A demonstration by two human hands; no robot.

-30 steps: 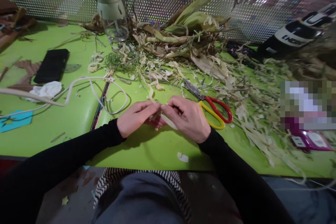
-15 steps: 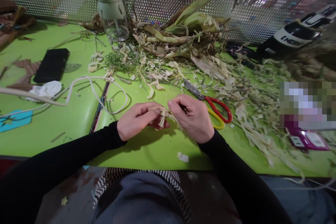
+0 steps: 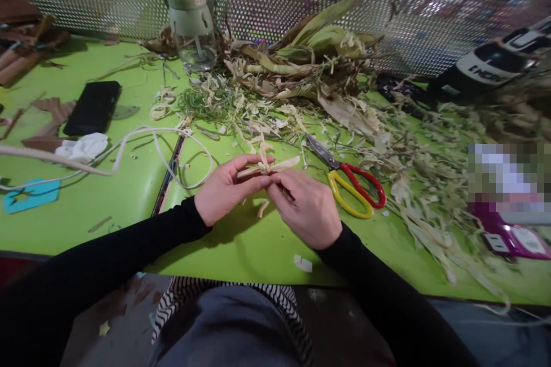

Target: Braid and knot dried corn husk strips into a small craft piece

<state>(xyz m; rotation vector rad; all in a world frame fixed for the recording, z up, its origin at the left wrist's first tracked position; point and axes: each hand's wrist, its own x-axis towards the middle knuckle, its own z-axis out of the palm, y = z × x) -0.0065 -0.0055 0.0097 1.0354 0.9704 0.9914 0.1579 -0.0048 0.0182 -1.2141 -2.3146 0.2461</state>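
Both of my hands hold a small knotted piece of pale corn husk (image 3: 263, 167) just above the green table. My left hand (image 3: 224, 188) is closed on its left side, thumb and fingers pinching near the knot. From the right, the fingertips of my right hand (image 3: 310, 206) pinch the lower edge of the knot. Loose husk ends stick out upward, to the left and to the right, and another short end hangs below. Parts of the knot are hidden by my fingers. Beside my right hand lie scissors (image 3: 333, 164) with one red and one yellow handle.
Husk scraps (image 3: 275, 117) and dried corn husks (image 3: 293, 63) cover the back. A clear-bodied bottle (image 3: 191, 23) stands behind; a black bottle (image 3: 477, 63) leans right. On the left are a phone (image 3: 93, 108), a white cable (image 3: 129, 136) and a blue tag (image 3: 32, 195). A purple packet (image 3: 508, 235) lies right.
The husk piece has been turned, so its ends now point up and right. My right hand has moved down and left, its fingertips now meeting my left fingers.
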